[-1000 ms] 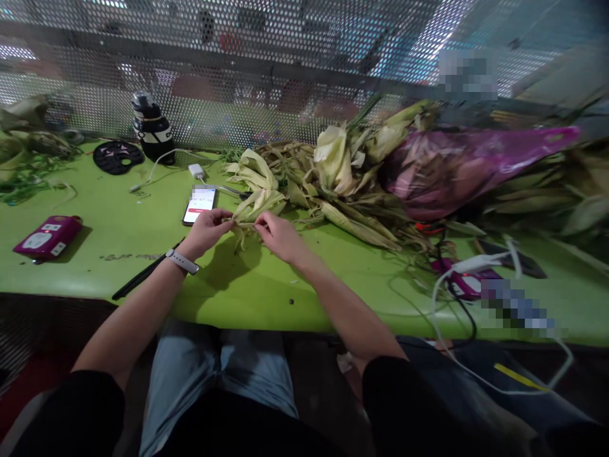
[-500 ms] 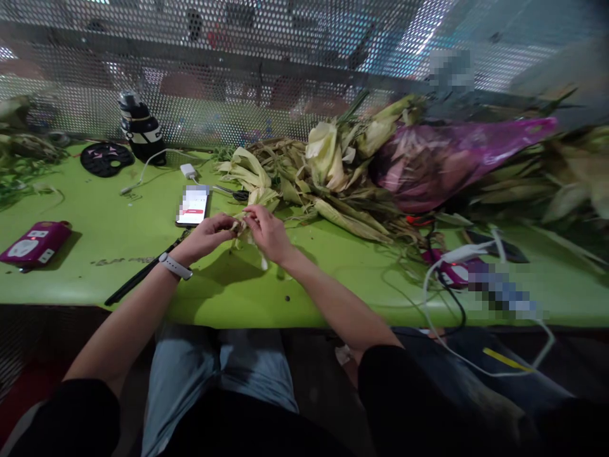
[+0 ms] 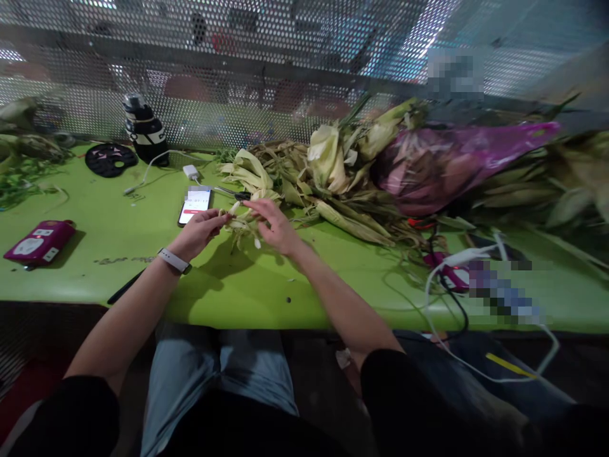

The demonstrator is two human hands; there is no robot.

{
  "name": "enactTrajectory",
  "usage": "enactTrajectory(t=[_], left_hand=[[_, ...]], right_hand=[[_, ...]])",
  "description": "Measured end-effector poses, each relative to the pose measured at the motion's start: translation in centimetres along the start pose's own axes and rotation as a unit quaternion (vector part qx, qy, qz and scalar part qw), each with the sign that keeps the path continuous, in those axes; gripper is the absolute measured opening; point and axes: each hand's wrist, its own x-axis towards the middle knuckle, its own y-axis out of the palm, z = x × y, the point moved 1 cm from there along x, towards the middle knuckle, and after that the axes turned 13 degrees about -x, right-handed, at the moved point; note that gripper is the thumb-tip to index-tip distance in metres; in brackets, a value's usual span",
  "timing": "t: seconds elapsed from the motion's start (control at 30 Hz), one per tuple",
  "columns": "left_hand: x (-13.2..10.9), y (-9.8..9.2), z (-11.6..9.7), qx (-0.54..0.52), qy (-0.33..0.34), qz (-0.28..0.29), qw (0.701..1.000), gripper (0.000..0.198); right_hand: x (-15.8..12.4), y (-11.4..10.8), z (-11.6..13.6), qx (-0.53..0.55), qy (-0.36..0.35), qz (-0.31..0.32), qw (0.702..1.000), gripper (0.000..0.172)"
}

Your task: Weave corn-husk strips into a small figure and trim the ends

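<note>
Both my hands work a small bundle of pale corn husk strips point(image 3: 240, 223) just above the green table point(image 3: 143, 254). My left hand point(image 3: 198, 230), with a white wristband, pinches the bundle's left end. My right hand point(image 3: 275, 227) grips its right side, fingers curled over the strips. Directly behind them lies a large heap of dried corn husks point(image 3: 309, 178).
A phone point(image 3: 195, 204) with a lit screen lies left of the hands, a charger and cable point(image 3: 190, 171) behind it. A black bottle point(image 3: 144, 130), a black disc point(image 3: 111, 158), a magenta device point(image 3: 38, 240), a purple plastic bag point(image 3: 451, 165) and white cables point(image 3: 457, 260) also sit on the table. Perforated metal screen behind.
My hands have lifted slightly and moved a little apart along the husk bundle; the right hand's fingers have shifted over the strips. The view has shifted a bit.
</note>
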Motion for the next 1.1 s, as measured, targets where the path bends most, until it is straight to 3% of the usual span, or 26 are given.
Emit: enactTrajectory(t=[0.1,0.17,0.3,0.4,0.57,0.67,0.83,1.1], left_hand=[[0.4,-0.6,0.0,-0.051,-0.017,-0.027,0.998,0.024],[0.5,-0.9,0.1,-0.059,-0.025,-0.023,0.998,0.023],[0.4,-0.8,0.2,-0.011,-0.036,0.025,0.999,0.023],[0.1,-0.3,0.4,0.023,-0.032,0.058,0.998,0.025],[-0.1,0.3,0.9,0.01,0.032,0.091,0.995,0.033],[0.0,0.3,1.3,0.017,0.04,0.085,0.995,0.032],[-0.2,0.5,1.5,0.022,-0.006,0.101,0.995,0.03],[-0.8,1.0,0.6,-0.029,-0.069,0.105,0.992,0.023]], right_hand=[[0.1,-1.1,0.1,-0.064,-0.048,0.034,0.996,0.046],[0.2,-1.6,0.4,-0.059,-0.052,0.048,0.996,0.04],[0.2,-2.0,1.0,0.074,-0.027,0.022,0.997,0.022],[0.1,-1.4,1.4,0.17,0.031,0.015,0.985,0.028],[-0.1,0.7,2.0,0.215,0.08,0.001,0.973,0.035],[0.0,1.4,1.9,0.182,0.082,0.004,0.98,0.034],[0.0,1.1,2.3,0.069,0.062,0.014,0.996,0.037],[0.1,1.3,2.1,-0.149,-0.049,-0.025,0.987,0.046]])
